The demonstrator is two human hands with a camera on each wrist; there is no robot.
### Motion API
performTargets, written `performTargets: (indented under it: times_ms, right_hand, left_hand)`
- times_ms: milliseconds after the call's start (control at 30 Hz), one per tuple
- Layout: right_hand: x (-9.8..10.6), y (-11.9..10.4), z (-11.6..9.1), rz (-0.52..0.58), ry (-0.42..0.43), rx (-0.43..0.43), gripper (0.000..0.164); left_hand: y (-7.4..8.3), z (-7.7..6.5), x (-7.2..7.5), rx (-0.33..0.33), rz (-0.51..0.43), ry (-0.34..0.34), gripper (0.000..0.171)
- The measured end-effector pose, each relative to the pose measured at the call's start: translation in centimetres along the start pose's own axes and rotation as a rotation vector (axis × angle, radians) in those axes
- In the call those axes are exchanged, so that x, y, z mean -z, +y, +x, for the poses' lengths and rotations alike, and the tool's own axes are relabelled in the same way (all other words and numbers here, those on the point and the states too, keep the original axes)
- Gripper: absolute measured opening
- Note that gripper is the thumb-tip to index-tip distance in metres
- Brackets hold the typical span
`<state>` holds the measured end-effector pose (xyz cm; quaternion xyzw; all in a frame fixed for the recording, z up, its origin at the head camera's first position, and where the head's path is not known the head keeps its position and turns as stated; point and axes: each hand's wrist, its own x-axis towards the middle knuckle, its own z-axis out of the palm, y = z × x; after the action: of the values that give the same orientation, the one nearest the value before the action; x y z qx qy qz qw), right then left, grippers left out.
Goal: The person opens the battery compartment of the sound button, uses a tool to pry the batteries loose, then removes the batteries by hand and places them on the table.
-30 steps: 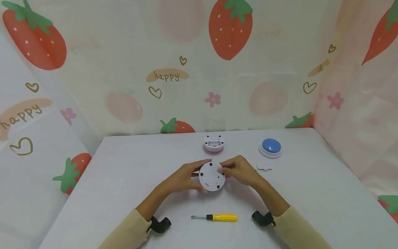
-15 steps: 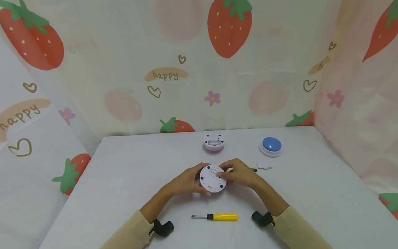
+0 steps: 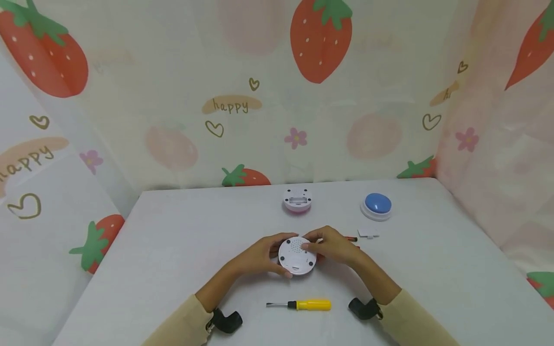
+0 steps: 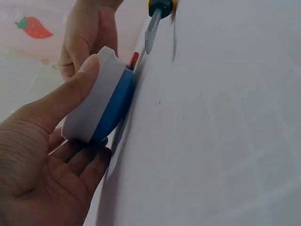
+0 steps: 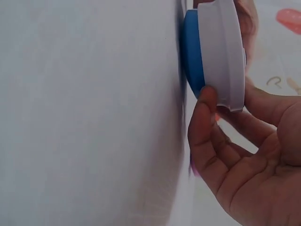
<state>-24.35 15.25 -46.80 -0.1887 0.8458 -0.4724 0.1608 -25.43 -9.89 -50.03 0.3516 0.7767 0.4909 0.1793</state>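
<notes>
Apparently three buttons (image 3: 297, 256) (image 3: 297, 207) (image 3: 376, 206), one screwdriver (image 3: 312, 305)

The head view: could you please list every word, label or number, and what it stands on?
"happy": back backdrop.
"happy", first letter clipped: left backdrop.
"hi", probably: backdrop's right corner.
Faint backdrop lettering, upper left: too blurred.
Held round device: any print too small.

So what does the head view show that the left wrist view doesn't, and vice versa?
Head only: the blue button, the pink-and-white device, the small white cover, and the perforated face of the held device.

Left wrist only: the held device's blue dome, facing the tabletop.

Both: the held device, left hand, right hand and screwdriver.
</notes>
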Motion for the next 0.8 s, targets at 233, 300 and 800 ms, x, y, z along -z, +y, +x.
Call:
performTargets:
  times_ms: [233,300,800]
  right_hand:
    - [0.0,-0.9,-0.1,-0.224,0.172,0.116,0.031]
    - [0.0,-1.4,-0.4,-0.289,0.209,0.186,0.033]
    - [-2.3,-3.6,-1.5,-0.728,0.067,0.265,0.045]
  left_hand:
    - [-0.5,-0.3,0.2,0.031,-0.045,0.049,0.087]
    - [-0.7,-0.4,0.3,0.039,-0.058,0.065,0.088]
    - [-1.5,-0.5,0.3,-0.011,-0.113,0.086,0.088]
